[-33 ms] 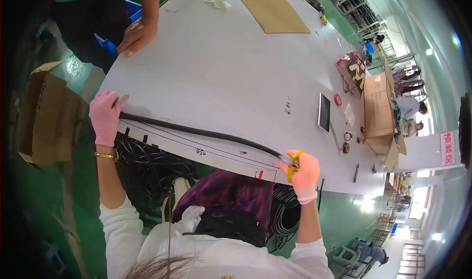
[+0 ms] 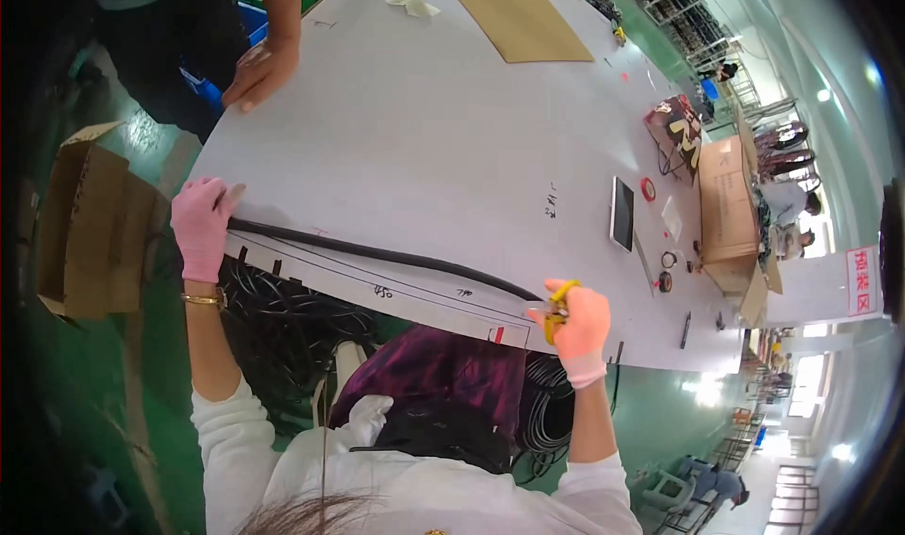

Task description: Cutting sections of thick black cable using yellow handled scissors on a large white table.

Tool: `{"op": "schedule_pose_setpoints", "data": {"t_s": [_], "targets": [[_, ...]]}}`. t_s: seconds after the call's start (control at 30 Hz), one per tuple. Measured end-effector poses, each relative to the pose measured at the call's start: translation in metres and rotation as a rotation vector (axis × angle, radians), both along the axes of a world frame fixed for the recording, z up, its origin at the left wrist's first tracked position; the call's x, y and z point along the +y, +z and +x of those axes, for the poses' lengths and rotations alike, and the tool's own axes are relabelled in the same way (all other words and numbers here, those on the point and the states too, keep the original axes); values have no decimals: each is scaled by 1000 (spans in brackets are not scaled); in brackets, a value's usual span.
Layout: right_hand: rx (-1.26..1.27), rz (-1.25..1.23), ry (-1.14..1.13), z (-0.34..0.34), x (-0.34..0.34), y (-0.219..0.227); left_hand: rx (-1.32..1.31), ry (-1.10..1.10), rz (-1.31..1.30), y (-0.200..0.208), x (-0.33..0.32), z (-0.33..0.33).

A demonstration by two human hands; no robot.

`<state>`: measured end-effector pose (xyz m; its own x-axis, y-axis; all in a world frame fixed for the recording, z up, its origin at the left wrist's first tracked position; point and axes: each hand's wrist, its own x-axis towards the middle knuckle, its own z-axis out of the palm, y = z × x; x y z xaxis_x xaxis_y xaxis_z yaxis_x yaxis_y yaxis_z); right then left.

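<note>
Black tube, slightly bowed. Your left hand clasps 1 end; your right hand grips yellow-handled scissors. Tabletop bears handwriting.

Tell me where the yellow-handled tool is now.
In the head view, the yellow-handled tool is in the person's right hand, right of centre, by the right end of the black tube.

A white table bears a black tube, tablet and brown sheet (lying flat).
</note>
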<state>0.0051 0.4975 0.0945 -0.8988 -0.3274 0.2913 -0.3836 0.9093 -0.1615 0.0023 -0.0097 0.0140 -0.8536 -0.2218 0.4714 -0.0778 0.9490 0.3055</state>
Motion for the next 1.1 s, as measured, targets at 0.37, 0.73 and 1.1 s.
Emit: {"op": "schedule_pose_setpoints", "data": {"t_s": [0.37, 0.73, 1.1], "targets": [[-313, -385, 407, -5, -12, -31, 39, 30, -81, -1, 4, -7], [-216, -208, 341, 28, -21, -24, 3, 44, -69, -5, 3, -1], [-1658, -1032, -121, 37, 15, 38, -39, -1, -19, -8, -8, -3]]}}
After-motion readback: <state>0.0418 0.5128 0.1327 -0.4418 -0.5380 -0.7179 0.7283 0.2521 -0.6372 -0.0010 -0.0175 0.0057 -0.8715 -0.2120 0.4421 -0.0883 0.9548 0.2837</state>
